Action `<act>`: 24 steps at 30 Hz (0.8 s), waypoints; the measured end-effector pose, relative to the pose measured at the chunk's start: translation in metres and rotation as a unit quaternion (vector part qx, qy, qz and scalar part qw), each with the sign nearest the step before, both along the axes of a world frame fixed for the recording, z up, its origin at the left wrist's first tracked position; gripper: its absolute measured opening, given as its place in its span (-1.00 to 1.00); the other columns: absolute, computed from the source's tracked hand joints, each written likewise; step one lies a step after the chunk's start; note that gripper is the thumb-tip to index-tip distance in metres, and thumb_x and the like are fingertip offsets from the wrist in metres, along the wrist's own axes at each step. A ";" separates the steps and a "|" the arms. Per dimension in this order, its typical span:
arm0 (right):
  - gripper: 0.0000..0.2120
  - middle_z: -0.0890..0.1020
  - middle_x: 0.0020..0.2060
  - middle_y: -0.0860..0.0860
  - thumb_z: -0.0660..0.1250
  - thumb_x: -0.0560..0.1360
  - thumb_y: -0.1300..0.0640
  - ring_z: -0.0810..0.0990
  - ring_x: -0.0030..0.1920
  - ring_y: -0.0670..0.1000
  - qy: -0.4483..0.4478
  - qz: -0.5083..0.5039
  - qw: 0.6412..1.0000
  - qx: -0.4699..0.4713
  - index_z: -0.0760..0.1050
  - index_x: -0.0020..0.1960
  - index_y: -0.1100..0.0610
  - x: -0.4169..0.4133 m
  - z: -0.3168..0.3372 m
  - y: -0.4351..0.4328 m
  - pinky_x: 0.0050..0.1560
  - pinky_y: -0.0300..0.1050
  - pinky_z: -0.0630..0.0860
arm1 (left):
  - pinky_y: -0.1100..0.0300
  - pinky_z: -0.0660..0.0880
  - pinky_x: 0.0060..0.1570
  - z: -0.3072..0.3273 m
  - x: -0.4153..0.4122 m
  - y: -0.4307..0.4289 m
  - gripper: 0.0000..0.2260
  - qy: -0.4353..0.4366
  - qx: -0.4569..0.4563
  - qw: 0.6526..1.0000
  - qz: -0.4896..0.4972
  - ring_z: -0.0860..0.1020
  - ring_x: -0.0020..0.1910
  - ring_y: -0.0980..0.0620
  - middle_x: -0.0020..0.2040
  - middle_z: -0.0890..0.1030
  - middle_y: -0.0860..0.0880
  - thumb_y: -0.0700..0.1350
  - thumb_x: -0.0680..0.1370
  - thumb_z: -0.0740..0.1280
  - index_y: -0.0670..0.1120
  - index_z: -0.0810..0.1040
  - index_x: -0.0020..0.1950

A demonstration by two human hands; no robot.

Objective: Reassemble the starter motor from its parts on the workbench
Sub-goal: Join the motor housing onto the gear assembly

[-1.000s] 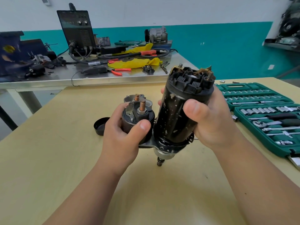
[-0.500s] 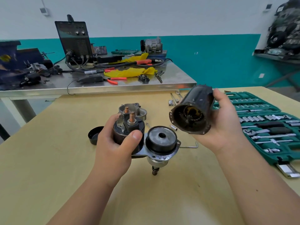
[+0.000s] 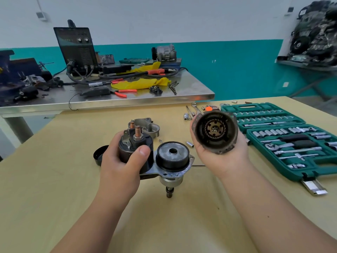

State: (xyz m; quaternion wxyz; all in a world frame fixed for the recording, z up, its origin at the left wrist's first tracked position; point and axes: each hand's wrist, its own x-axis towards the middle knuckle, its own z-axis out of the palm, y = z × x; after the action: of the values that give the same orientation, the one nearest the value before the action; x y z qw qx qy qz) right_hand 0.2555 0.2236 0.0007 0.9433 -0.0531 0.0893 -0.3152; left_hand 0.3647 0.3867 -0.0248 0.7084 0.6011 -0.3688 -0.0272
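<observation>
The left hand gripped the solenoid of the upright drive-end assembly at mid-workbench, while the right hand clasped the motor housing just right of it; misaligned seating would likely jam the armature shaft.

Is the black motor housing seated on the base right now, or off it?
Off. The right hand holds the housing apart from the base, its open end toward the camera; the left hand grips the solenoid.
</observation>
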 end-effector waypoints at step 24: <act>-0.25 0.68 -0.02 0.16 0.31 0.30 -0.45 0.70 -0.11 0.18 0.096 0.059 0.985 -0.129 0.55 0.24 0.10 0.004 -0.009 -0.007 -0.10 0.11 0.63 | 0.13 0.46 -0.14 0.000 0.000 0.000 -0.79 -0.005 0.016 1.000 0.009 0.57 -0.21 0.23 -0.22 0.64 0.23 0.18 0.25 0.30 0.33 0.59 -0.15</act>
State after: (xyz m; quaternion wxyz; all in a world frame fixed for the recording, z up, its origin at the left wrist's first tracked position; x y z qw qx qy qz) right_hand 0.2593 0.2161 -0.0080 0.9324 -0.2100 0.1348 -0.2615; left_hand 0.3647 0.3864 -0.0252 0.6967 0.6161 -0.3666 -0.0238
